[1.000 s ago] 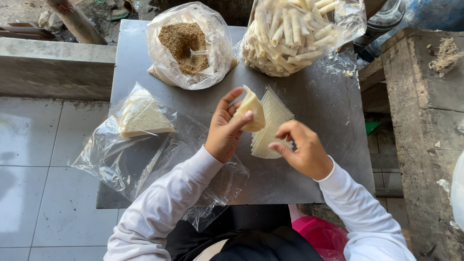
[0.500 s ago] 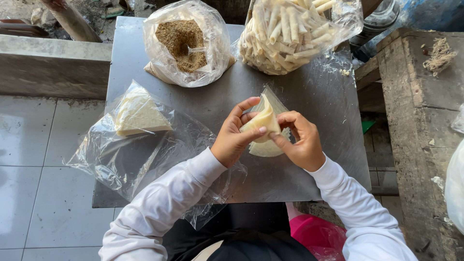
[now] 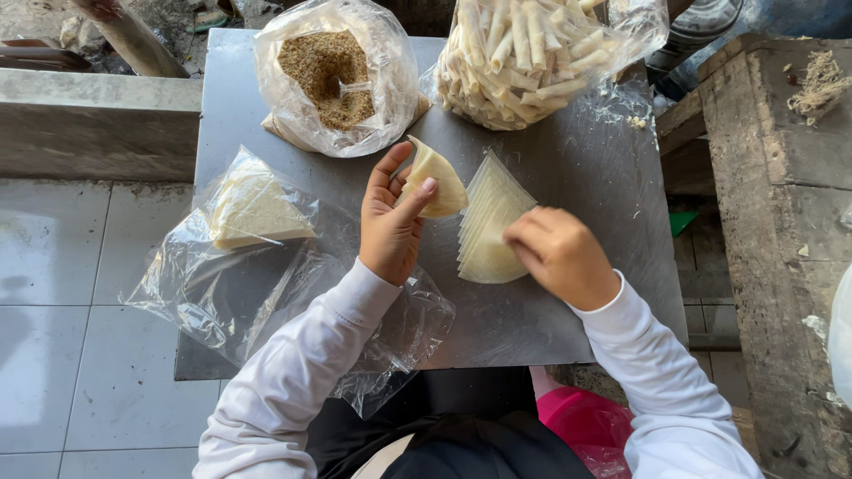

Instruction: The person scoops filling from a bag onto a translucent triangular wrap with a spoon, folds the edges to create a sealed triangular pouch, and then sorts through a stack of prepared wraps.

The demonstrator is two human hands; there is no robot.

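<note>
In the middle of the frame, just above centre, I hold one thin pale wrapper sheet (image 3: 433,182) curled into a cone in my left hand (image 3: 390,222), thumb across its front and fingers cupped behind it, so the open mouth faces up and the sheet keeps its shape. Just right of it, my right hand (image 3: 559,255) rests with fingers curled down on the fanned stack of triangular wrappers (image 3: 488,226); I cannot tell whether it pinches a sheet or only presses on the pile, but the fingertips sit at the stack's near edge, where a single layer would peel away most easily. The stack lies flat on the grey metal table (image 3: 603,168), spread like a fan, I judge so that each edge shows. Toward the upper middle of the frame stands an open clear bag of brown crumbly filling (image 3: 330,75), its mouth rolled back and close to my left hand. At the upper right sits a bigger clear bag packed with finished pale rolls (image 3: 524,58), kept well apart from the loose sheets. At the left of the frame another wedge of wrappers (image 3: 253,208) lies inside crumpled clear plastic (image 3: 222,293), probably covered to stop it drying. Pale floor tiles (image 3: 53,266) show at the far left.
</note>
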